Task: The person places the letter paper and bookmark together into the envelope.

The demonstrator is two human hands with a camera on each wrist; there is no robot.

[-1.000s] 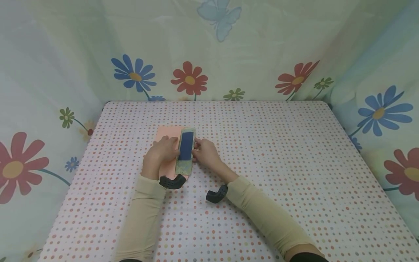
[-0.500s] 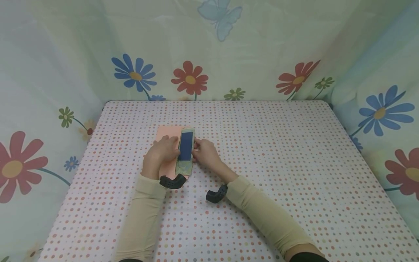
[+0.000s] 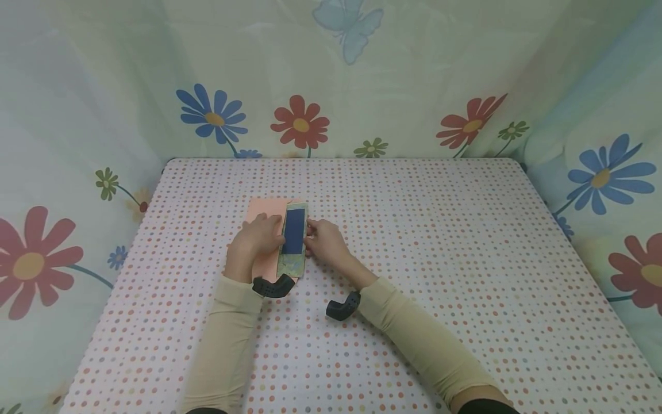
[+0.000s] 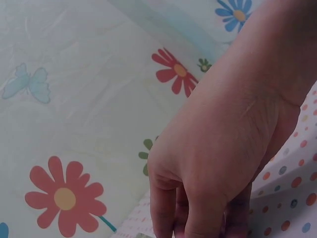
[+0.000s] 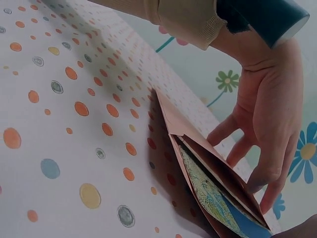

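A pink envelope [image 3: 266,206] lies left of the table's middle. A greenish patterned card [image 3: 292,265] with a dark blue panel shows along its right side. In the right wrist view, the envelope [image 5: 174,118] gapes, and the map-like card [image 5: 210,196] sits between its layers. My left hand [image 3: 253,237] rests over the envelope, thumb and fingers bent at its upper layer's edge by the mouth. That same left hand [image 4: 213,144] reaches downward in the left wrist view, fingertips cut off. My right hand [image 3: 327,244] pinches the card's right edge; a bit of that right hand [image 5: 303,231] shows at the corner.
A dotted cloth covers the table [image 3: 439,259]. Behind and beside it hang flower-printed curtains [image 3: 403,75]. A black wrist mount [image 3: 273,286] on the left arm sits close over the envelope's near edge; another black mount [image 3: 343,306] is on the right wrist.
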